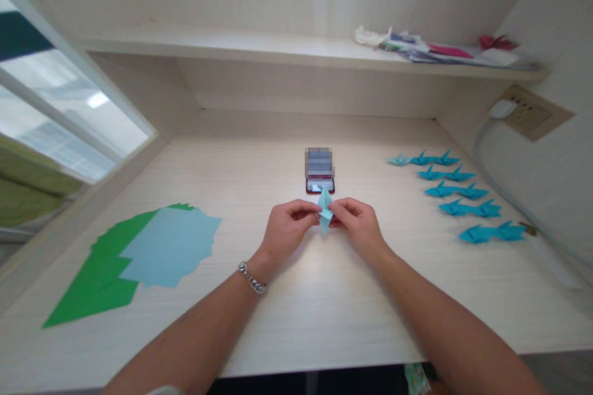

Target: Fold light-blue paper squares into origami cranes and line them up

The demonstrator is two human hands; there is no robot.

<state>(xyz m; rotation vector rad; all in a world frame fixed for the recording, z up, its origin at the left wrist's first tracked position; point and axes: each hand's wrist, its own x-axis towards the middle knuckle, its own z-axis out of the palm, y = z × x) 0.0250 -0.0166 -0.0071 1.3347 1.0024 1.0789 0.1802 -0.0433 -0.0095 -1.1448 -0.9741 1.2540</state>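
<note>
Both my hands meet above the middle of the pale wooden desk (pixel 296 308). Between them is a small light-blue folded paper piece (pixel 325 208), narrow and pointed at top and bottom. My left hand (pixel 287 228) pinches its left side with fingers closed; a silver bracelet sits on that wrist. My right hand (pixel 356 225) pinches the right side the same way. Just behind the paper lies a phone (pixel 319 182) with a red edge, flat on the desk.
A pile of green and light-blue paper sheets (pixel 139 253) lies at the left. Several folded teal paper cranes (pixel 456 191) stand in rows at the right. A shelf (pixel 278 49) above holds mixed papers. A wall socket (pixel 528 114) with a white cable is at far right.
</note>
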